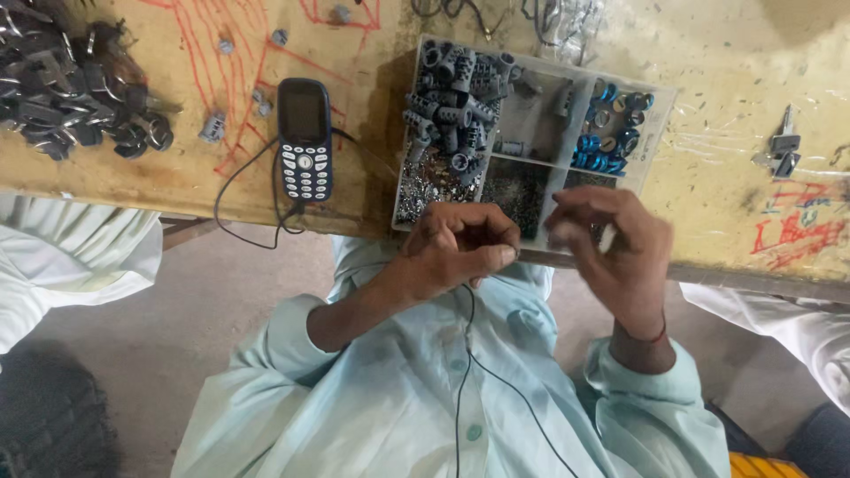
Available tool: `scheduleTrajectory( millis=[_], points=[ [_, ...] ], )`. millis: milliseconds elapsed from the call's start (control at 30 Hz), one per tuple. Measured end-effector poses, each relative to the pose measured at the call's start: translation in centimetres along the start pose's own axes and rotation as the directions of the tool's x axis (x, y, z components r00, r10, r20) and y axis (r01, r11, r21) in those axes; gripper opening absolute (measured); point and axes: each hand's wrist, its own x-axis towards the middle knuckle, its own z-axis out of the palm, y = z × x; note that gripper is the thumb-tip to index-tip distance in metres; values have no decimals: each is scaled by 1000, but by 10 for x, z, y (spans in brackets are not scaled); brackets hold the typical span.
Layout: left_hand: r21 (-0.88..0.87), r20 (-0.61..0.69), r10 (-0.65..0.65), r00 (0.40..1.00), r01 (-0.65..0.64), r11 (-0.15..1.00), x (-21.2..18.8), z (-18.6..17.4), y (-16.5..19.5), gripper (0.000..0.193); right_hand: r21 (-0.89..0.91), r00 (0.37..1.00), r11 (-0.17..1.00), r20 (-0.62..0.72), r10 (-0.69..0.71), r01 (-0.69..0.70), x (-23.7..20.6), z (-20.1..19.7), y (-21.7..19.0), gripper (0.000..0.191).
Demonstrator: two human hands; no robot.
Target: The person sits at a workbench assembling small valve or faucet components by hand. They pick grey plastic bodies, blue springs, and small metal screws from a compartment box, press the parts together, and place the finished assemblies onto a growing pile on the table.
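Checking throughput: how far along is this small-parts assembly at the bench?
Looks done: a pile of dark metal pieces lies at the bench's far left. In hand: left hand is closed on something small and hidden; right hand pinches near it, contents unclear. Left: the compartment tray holds many grey cylinders and blue rings.

- Bench (726, 71): worn yellowish top with red scribbles, front edge toward the wearer.
- Clear compartment tray (657, 104) near the front edge, holding grey cylindrical parts, blue rings, small metal bits.
- Dark keypad phone (305, 138) left of the tray, black cable trailing off the edge.
- Pile of dark metal parts (71, 88) at far left.
- A few loose small grey pieces (212, 127) between pile and phone.
- Small metal part (783, 146) at right.
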Motion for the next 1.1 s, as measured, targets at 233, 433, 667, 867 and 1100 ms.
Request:
scheduleTrajectory(
  millis=[233,433,667,867,1100],
  points=[
    [-22,-13,37,999,-37,999,8,-7,-10,12,-851,938,464,86,-337,244,97,22,15,26],
    [-223,-60,87,994,-99,970,9,0,-6,13,71,961,971,179,213,-228,37,-8,-3,28],
    [61,-217,43,975,-31,998,2,20,5,17,-308,978,930,3,-211,201,-28,6,18,37],
    [172,-317,126,940,-73,982,-7,34,10,16,-471,910,803,1,-414,365,-30,9,13,36],
    [551,-187,496,848,-328,767,-11,39,12,7,-579,881,693,102,-462,430,-25,10,-9,41]
  ],
)
